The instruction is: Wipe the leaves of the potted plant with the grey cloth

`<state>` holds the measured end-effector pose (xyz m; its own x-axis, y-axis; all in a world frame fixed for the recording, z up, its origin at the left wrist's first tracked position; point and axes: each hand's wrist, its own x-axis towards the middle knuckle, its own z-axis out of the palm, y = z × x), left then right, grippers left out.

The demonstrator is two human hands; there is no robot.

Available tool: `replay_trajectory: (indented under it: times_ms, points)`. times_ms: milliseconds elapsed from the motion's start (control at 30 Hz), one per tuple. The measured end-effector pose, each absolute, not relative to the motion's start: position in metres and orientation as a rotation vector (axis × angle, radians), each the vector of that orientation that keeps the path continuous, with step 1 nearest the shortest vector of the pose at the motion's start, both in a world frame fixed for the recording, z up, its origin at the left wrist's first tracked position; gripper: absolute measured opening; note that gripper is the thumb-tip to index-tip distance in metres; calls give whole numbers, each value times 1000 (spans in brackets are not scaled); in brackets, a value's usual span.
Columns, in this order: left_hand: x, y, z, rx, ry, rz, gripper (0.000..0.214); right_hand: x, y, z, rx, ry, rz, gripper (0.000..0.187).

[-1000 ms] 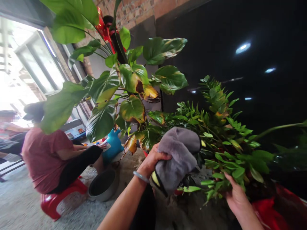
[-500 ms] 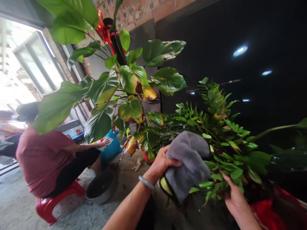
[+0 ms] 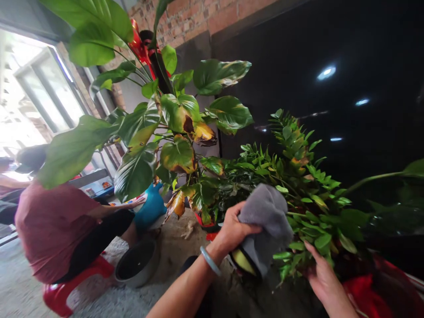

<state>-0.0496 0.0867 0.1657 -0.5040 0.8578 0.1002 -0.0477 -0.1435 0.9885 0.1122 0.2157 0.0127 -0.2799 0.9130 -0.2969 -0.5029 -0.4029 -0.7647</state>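
Observation:
My left hand (image 3: pixel 236 229) grips a grey cleaning cloth (image 3: pixel 269 216) whose yellow-green underside with a dark edge shows at the bottom. A pale bangle (image 3: pixel 210 261) sits on that wrist. Just right of the cloth, my right hand (image 3: pixel 320 274) cradles a low leafy stem (image 3: pixel 306 254) of the bushy green plant (image 3: pixel 323 194). Its thumb lies in front of the leaves, and the other fingers are partly hidden behind them. The cloth's right side is close to these leaves; whether it touches them I cannot tell.
A tall broad-leaved plant (image 3: pixel 177 154) with some browned leaves stands left of centre. A person (image 3: pixel 56 225) sits on a red stool (image 3: pixel 74 282) at the left, near a grey bucket (image 3: pixel 137 265) and a blue object (image 3: pixel 150 207). A shiny black panel (image 3: pixel 291 66) stands behind.
My left hand has shifted right with the cloth, which is more bunched up. My right hand stays at the leaves. The view has turned slightly.

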Motion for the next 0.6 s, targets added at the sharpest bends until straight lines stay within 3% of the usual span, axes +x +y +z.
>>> replay_trajectory:
  times_ms: [133,233,400,600]
  points:
    - [-57,113,166,979,1632,1928,49,107,214,17,-951,-611,1832,42]
    - [-51,106,136,1037,1843,1612,48,107,213,18,-990,-576,1843,39]
    - [-37,55,115,1144,1500,998,45,111,212,23,-1056,-624,1915,43]
    - [-46,33,122,1007,1451,1125,37,113,209,31,-1133,-724,2000,52]
